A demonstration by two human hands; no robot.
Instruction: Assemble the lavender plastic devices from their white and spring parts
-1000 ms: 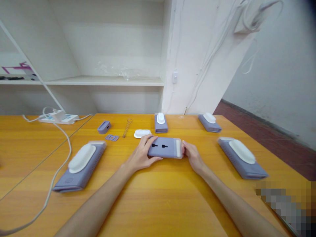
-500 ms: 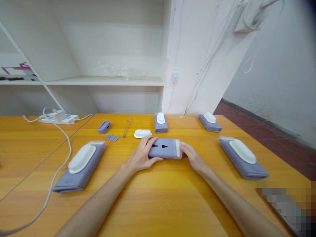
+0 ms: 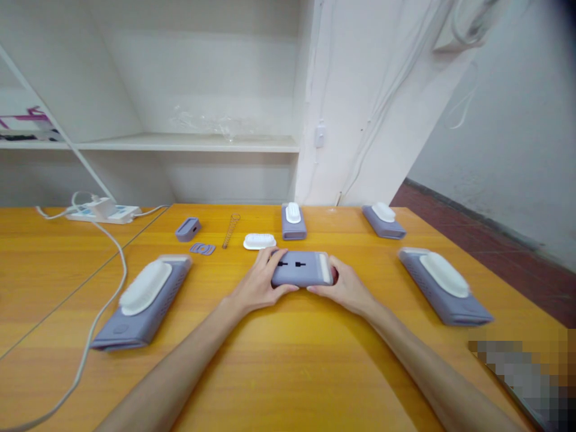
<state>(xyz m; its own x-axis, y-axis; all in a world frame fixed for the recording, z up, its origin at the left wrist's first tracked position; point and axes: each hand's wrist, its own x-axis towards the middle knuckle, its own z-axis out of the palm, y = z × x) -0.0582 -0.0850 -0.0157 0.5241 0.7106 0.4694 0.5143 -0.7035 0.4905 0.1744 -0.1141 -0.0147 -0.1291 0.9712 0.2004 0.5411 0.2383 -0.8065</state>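
Between my hands lies a purple-grey plastic housing (image 3: 306, 276) with two black slots on its top face and a pale strip at its right end. My left hand (image 3: 257, 281) grips the left end, thumb along the near side. At the other end, my right hand (image 3: 345, 287) is closed around the corner, its thumb on the near edge; some of its fingers are hidden behind. Just beyond the left hand sits a white oval bristled piece (image 3: 260, 242). Further left are a coil spring (image 3: 231, 231), a flat purple piece with cutouts (image 3: 202, 249) and a small purple cup-like part (image 3: 188, 230).
Similar purple housings topped with white ovals stand at left (image 3: 141, 306), back (image 3: 294, 222), back right (image 3: 384, 221) and right (image 3: 443, 288). A white power strip (image 3: 105, 211) and its cable (image 3: 101, 303) occupy the left. A pixelated object (image 3: 517, 378) lies at lower right.
My right thumb has come round to the near side of the housing, and the right hand now wraps its end more fully. The left hand keeps its grip. The view has shifted slightly.
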